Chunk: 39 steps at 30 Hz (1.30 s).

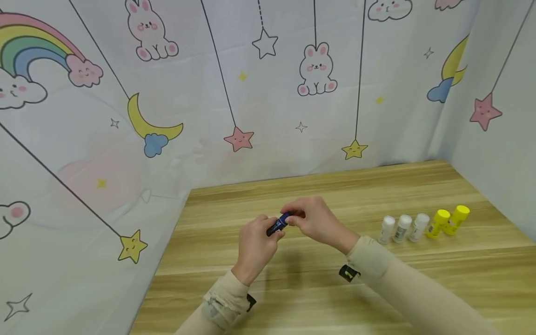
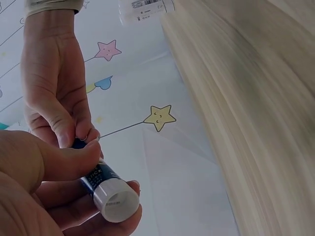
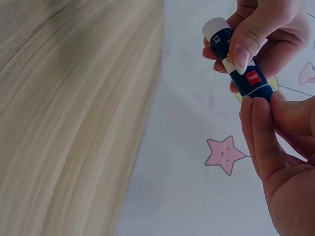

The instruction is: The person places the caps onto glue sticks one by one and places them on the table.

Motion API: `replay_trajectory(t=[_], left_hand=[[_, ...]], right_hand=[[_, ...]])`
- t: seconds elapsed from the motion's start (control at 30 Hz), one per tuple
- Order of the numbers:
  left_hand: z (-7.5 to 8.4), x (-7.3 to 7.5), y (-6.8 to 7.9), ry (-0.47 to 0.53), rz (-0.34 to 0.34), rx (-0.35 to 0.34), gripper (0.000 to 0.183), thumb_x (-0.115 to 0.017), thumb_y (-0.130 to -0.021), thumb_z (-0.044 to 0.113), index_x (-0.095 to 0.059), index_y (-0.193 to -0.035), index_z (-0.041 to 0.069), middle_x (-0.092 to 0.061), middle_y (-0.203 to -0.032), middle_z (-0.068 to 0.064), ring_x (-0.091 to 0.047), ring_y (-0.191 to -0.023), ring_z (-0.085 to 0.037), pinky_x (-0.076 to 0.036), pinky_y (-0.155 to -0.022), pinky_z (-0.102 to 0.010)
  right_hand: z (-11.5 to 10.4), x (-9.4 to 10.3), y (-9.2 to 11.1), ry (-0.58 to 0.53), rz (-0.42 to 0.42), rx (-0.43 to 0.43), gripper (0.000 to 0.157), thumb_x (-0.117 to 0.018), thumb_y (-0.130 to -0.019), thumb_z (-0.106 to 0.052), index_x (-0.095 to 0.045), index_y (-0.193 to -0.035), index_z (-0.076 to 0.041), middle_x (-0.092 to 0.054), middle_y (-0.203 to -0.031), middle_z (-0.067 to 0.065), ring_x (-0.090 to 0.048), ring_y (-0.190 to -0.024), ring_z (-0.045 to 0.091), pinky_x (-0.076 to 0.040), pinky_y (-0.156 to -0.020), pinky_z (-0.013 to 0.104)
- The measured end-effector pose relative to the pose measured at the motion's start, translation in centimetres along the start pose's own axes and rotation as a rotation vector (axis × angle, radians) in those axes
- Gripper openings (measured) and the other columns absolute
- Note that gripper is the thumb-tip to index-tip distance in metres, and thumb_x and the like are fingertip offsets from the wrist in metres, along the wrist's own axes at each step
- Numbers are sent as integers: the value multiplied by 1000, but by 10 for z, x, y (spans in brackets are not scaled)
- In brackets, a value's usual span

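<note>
A dark blue glue stick (image 1: 278, 225) with a white base is held in the air over the table by both hands. My left hand (image 1: 255, 244) grips its body, the thumb along one side and the fingers round the other. At the opposite end, the thumb and fingertips of my right hand (image 1: 317, 220) pinch the blue cap. The right wrist view shows a red label patch and white band on the glue stick (image 3: 241, 69), tilted between the hands. Its hollow white base (image 2: 116, 200) faces the left wrist camera.
On the right of the wood-grain table (image 1: 335, 298), three white tubes (image 1: 401, 229) and two yellow tubes (image 1: 438, 224) stand in a row. A white curtain (image 1: 268, 102) printed with rabbits, stars and moons hangs behind the table and along its sides.
</note>
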<state>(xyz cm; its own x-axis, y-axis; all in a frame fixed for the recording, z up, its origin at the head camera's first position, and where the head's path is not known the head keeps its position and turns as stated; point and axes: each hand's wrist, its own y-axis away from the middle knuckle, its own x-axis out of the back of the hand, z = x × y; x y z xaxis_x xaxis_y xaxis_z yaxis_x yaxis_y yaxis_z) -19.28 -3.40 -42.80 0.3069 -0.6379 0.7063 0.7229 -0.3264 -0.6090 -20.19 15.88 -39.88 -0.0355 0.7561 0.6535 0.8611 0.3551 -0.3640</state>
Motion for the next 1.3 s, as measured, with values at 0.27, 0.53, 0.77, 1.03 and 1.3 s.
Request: replay_trajectory(t=[0.27,0.53,0.77,1.03,1.3], left_hand=[[2,-1,2,-33,13,-30,20,-90,-75,12,-78,-90,7,-63,-73,-1,-51,-53,-8,-38,-48,-20],[6,-5,4,-115,66,-100,22,-91,-74,10,-77,-89,5,-65,-75,-4,-64,-59,-16,-51,-52,-28],[8,-6,1,-141,81,-115,24,-90,-76,12,-76,-94,5,-65,-77,-3,-64,-60,-15,-52,-52,-29],[4,-7,-9,-80,54,-96,37,-87,-81,25,-74,-112,9,-67,-88,-3,-63,-62,-12,-50,-52,-27],[-1,-5,-13,-42,5,-99,50,-75,-90,44,-71,-124,7,-69,-109,-8,-69,-82,-23,-57,-64,-37]], right_hand=[[0,-2,2,-31,3,-39,20,-73,-93,-9,-76,-112,-15,-73,-96,-6,-67,-79,6,-56,-66,23],[2,-3,2,-46,5,-61,19,-73,-93,-8,-76,-110,-15,-73,-96,-5,-67,-78,8,-56,-66,25],[3,3,2,-80,7,-62,20,-73,-93,-9,-76,-112,-15,-73,-98,-6,-67,-81,6,-56,-70,25],[2,21,-1,-54,8,-98,21,-75,-93,-16,-76,-114,-19,-72,-103,-6,-68,-84,9,-57,-71,31],[13,24,5,84,7,-64,19,-76,-91,-10,-76,-109,-16,-72,-104,-3,-67,-81,9,-57,-70,29]])
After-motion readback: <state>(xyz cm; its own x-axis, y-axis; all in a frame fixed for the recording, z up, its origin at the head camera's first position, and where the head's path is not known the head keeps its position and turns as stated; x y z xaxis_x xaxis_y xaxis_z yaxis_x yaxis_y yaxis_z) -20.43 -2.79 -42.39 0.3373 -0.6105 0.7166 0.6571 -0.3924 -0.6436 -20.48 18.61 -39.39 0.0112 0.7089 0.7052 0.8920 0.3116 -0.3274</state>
